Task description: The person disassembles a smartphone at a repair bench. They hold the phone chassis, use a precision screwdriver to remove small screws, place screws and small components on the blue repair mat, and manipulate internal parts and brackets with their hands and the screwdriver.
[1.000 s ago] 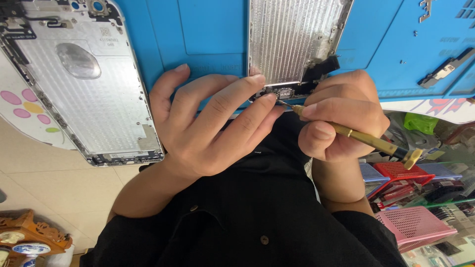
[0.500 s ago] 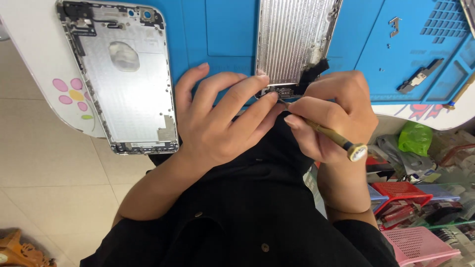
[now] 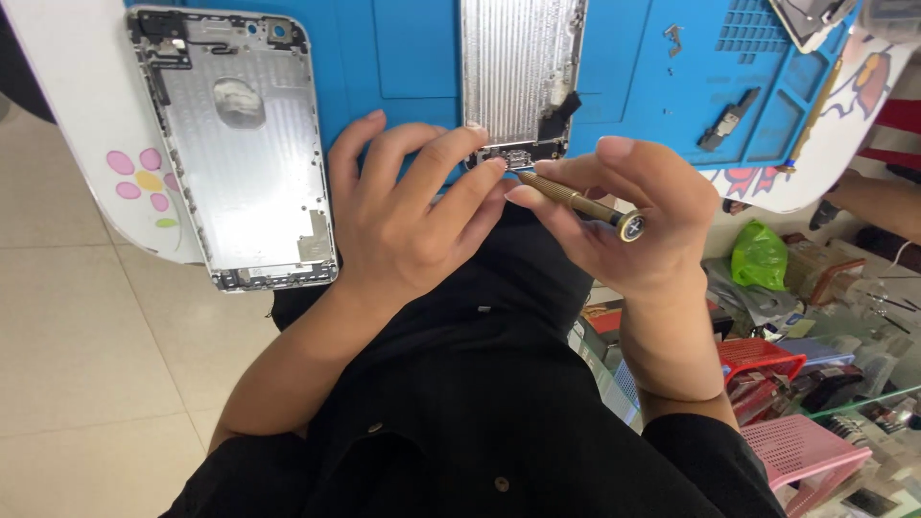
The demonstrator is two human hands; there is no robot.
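The brass screwdriver (image 3: pixel 576 201) is lying across the right hand (image 3: pixel 638 216), whose grip is closing round its shaft with thumb and fingers, the round butt end pointing toward the camera. Its tip is resting at the lower edge of the ribbed metal phone panel (image 3: pixel 518 72), which is lying on the blue mat (image 3: pixel 403 48) at the near edge of the worktop (image 3: pixel 67 115). The left hand (image 3: pixel 408 221) is pressing its spread fingertips onto that same lower edge, gripping nothing.

Compared with half a second ago, the view is sitting lower and wider: the screwdriver is now angled flatter, its butt is turned more toward the lens, and the right thumb is showing on top of the shaft. The left hand is keeping its place on the panel.

To the left, an empty silver phone housing (image 3: pixel 240 153) is lying face up, partly off the mat. Small loose parts (image 3: pixel 724 123) are sitting on the mat to the right.

The screwdriver tip itself is hidden behind the fingertips, so what it is touching cannot be made out. The panel's upper end is cut off by the frame. The items below the worktop at right, among them a pink basket (image 3: pixel 801 451), are too cluttered to identify.
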